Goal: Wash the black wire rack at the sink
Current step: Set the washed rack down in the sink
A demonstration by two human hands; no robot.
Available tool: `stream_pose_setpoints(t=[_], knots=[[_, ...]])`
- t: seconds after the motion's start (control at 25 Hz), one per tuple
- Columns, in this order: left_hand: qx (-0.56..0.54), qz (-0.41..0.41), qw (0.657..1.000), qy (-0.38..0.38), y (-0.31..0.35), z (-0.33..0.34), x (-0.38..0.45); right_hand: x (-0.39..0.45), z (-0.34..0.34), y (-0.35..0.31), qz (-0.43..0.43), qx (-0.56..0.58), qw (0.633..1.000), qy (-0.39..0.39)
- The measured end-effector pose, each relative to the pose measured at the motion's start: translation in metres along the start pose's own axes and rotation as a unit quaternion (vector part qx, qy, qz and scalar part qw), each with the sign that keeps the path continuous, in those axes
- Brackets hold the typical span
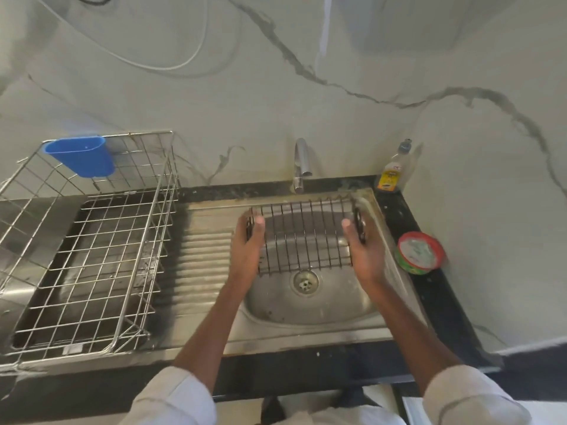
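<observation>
The black wire rack hangs flat over the steel sink bowl, just in front of the tap. My left hand grips its left edge, thumb on top of the wires. At the rack's right edge my right hand holds on the same way, thumb over the wires. The drain shows below the rack's near edge. No water runs from the tap.
A large steel wire dish basket with a blue plastic cup fills the drainboard on the left. A dish soap bottle stands at the back right corner. A round red-rimmed tub sits on the black counter to the right.
</observation>
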State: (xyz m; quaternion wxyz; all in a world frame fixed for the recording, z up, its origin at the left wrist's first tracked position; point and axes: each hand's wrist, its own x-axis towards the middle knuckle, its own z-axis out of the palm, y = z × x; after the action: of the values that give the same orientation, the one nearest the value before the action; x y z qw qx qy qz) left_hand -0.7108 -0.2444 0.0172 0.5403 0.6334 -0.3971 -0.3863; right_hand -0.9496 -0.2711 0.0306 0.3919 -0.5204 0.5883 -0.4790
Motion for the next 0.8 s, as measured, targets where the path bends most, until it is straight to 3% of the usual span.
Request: stream_pose_setpoints(t=[0.08, 0.16, 0.24, 0.32, 0.36, 0.48, 0.56, 0.68, 0.8], knots=[[-0.046, 0.075, 0.996, -0.008, 0.027, -0.002, 0.006, 0.003, -0.008, -0.015, -0.090, 0.065, 0.993, 0.045], [-0.055, 0.122, 0.991, -0.008, 0.020, -0.004, -0.002, -0.014, -0.007, -0.011, -0.115, 0.076, 0.988, 0.065], [-0.037, 0.045, 0.998, -0.013, -0.005, 0.001, -0.011, -0.031, 0.004, 0.004, -0.007, -0.026, 0.999, 0.037], [-0.011, -0.041, 0.999, -0.016, -0.023, 0.000, -0.021, -0.034, 0.009, 0.024, 0.127, -0.102, 0.986, 0.016], [-0.007, -0.033, 0.999, -0.017, -0.018, 0.000, -0.022, -0.028, 0.005, 0.028, 0.117, -0.088, 0.989, 0.029], [-0.027, 0.064, 0.997, -0.045, 0.019, -0.004, -0.016, -0.018, -0.013, 0.015, -0.020, 0.037, 0.997, 0.058], [-0.036, 0.073, 0.995, -0.053, 0.029, -0.003, -0.018, -0.018, -0.017, 0.012, -0.085, 0.052, 0.991, 0.092], [-0.035, -0.029, 0.998, -0.052, 0.006, 0.005, -0.024, -0.017, -0.015, 0.036, 0.063, 0.000, 0.995, 0.077], [-0.071, -0.064, 0.993, -0.073, 0.009, 0.004, -0.037, -0.010, -0.030, 0.044, 0.066, 0.038, 0.995, 0.058]])
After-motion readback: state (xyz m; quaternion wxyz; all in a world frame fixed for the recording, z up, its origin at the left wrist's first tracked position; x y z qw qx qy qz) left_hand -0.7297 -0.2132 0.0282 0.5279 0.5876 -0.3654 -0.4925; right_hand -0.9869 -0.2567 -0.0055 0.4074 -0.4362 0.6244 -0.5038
